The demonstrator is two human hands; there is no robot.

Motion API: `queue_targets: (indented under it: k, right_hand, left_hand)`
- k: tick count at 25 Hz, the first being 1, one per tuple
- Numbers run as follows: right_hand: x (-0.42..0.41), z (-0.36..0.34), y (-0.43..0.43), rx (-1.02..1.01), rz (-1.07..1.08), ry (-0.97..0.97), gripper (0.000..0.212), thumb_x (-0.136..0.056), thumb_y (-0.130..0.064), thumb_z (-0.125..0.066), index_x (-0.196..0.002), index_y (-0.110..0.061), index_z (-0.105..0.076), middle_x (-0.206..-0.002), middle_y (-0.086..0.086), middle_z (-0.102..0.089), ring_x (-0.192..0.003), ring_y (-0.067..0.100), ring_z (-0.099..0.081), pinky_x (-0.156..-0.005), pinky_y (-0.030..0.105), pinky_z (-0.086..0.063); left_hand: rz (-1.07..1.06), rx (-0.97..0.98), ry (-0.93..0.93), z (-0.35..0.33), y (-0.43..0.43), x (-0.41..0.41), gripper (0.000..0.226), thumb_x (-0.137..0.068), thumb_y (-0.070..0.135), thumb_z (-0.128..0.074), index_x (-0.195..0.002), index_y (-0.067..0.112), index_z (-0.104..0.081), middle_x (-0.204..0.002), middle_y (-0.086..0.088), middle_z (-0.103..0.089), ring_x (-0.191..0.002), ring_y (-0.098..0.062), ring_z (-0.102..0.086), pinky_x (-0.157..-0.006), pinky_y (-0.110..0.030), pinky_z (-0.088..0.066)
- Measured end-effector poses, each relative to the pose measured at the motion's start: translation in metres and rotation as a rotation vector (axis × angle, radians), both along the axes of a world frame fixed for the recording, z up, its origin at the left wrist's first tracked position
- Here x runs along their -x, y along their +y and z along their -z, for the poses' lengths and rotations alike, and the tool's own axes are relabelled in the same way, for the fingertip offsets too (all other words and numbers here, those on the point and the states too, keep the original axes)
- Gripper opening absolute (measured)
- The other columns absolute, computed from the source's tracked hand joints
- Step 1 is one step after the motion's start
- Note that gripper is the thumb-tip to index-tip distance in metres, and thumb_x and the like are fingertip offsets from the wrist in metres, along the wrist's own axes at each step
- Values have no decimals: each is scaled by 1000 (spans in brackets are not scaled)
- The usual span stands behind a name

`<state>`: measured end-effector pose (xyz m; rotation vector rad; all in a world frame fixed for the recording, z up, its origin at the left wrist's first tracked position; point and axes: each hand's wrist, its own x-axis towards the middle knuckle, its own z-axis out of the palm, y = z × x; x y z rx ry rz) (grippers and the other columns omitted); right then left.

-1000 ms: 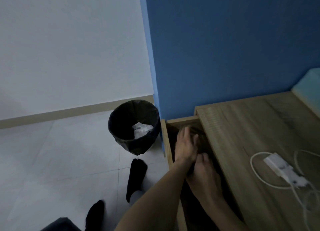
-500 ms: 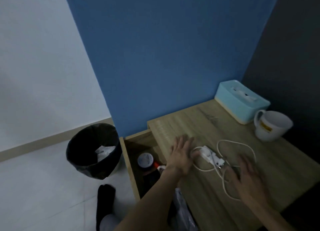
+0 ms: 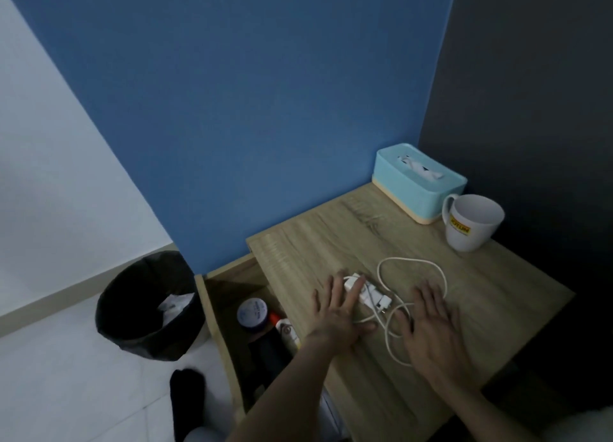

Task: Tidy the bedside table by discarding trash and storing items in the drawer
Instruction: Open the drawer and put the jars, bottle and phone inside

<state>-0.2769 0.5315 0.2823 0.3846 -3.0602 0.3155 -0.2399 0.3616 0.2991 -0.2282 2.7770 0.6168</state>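
Observation:
A white charger (image 3: 368, 294) with a looped white cable (image 3: 411, 265) lies on the wooden bedside table (image 3: 331, 242). My left hand (image 3: 335, 312) rests flat on the table with fingers spread, its fingertips on the charger. My right hand (image 3: 434, 322) lies flat over the cable loops, fingers apart. To the left the drawer (image 3: 212, 305) stands open, with a round blue-lidded jar (image 3: 252, 312), a white tube with an orange cap (image 3: 285, 328) and dark items inside.
A light blue tissue box (image 3: 419, 182) and a white mug (image 3: 471, 221) stand at the table's back right, against the dark wall. A black bin (image 3: 146, 309) with crumpled white paper stands on the tiled floor left of the drawer. My feet in black socks (image 3: 187, 398) are below.
Both hands left the open drawer and came onto the tabletop. The left hand's fingers now touch the charger and the right hand covers the cable. The view swung right.

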Motion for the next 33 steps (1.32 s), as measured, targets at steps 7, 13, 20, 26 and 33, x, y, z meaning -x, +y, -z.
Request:
queue_targets:
  k: [7,13,20,26,33]
  right_hand:
    - [1,3,2,23,7,20,68,-84,-47,-24,-127,-3,-54,-137,17,-51,-130,31,-44,-105,54,-31]
    - [-1,-2,0,35,11,42,65,-83,-43,-26,-121,-2,-58,-132,19,-56,-126,33,-49,-102,55,-34]
    - [-1,-1,0,50,21,48,64,-83,-43,-27,-119,-2,-60,-130,19,-57,-125,32,-50,-101,55,-34]
    - [-1,0,-1,47,21,45,64,-83,-44,-27,-119,-3,-59,-132,18,-56,-126,31,-49,-102,53,-33]
    - [-3,-2,-1,31,19,38,63,-85,-44,-26,-121,-4,-58,-133,17,-56,-127,30,-47,-103,51,-32]
  left_hand:
    - [-9,-28,0,-2,3,-2,86,-87,57,-49,-146,43,11,-158,-2,21,-144,-24,23,-115,-49,13]
    - [-143,-271,156,-7,1,-5,68,-89,20,-45,-149,33,-15,-161,4,4,-147,-19,10,-117,-44,10]
    - [-251,-386,209,-43,7,31,30,-96,15,-43,-121,13,-59,-138,-9,-51,-129,-24,-47,-103,-31,-39]
    - [-53,-63,89,-51,10,31,29,-81,23,-66,-108,13,-62,-119,-11,-62,-113,-28,-56,-92,-34,-44]
    - [47,156,103,-37,20,26,42,-80,36,-65,-114,13,-57,-124,-10,-57,-119,-31,-46,-96,-41,-35]
